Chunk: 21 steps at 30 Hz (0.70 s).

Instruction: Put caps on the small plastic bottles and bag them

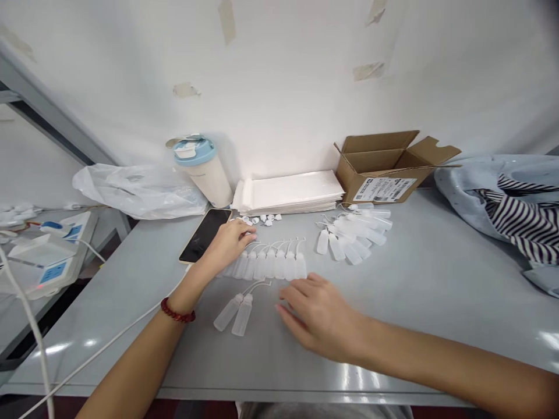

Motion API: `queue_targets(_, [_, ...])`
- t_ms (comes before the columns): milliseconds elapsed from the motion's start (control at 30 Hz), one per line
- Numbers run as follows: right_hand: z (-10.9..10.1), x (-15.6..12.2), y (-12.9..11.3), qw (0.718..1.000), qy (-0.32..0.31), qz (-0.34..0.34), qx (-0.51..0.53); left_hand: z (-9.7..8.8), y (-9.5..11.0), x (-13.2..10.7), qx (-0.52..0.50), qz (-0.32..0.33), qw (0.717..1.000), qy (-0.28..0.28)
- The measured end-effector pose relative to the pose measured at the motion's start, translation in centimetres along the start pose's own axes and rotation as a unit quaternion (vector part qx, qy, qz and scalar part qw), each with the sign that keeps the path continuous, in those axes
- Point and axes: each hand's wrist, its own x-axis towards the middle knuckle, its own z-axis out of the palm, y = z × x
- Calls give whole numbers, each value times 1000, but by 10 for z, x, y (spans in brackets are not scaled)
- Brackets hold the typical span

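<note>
My left hand (229, 243) is at the left end of a row of small translucent squeeze bottles (271, 265) with thin curved spouts. Its fingers are bent together beside several small white caps (268, 219); whatever the fingertips hold is hidden. My right hand (321, 314) hovers, slightly blurred, just right of the row's near end, thumb apart from the fingers and nothing visible between them. In front of the row lie two more spouted bottles (242, 314), side by side. A loose pile of similar bottles (356, 230) spreads to the right.
Behind the bottles are a stack of white envelopes (292, 192) and an open cardboard box (384, 169). A phone (205, 235), a blue-lidded cup (205, 169) and a plastic bag (140, 189) stand left. Cloth (510, 203) lies right; a white cable (117, 337) crosses the grey table.
</note>
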Motion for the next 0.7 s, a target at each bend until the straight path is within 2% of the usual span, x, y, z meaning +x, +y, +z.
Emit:
queue_targets(100, [4, 19, -19, 993, -96, 73, 2, -3, 0, -1, -4, 0, 1000, -11])
queue_targets(167, [9, 31, -29, 989, -125, 82, 7, -4, 0, -2, -9, -1, 1000, -16])
queue_targets(300, [20, 47, -38, 987, -142, 77, 22, -4, -1, -3, -26, -8, 1000, -14])
queue_targets(433, [28, 48, -36, 979, -163, 113, 43, -4, 0, -3, -60, -22, 998, 2])
queue_targets(567, [26, 44, -33, 971, -183, 146, 52, -4, 7, -4, -110, -45, 992, 48])
queue_targets(700, [20, 37, -31, 969, -190, 150, 50, -4, 19, -6, -182, -60, 977, 92])
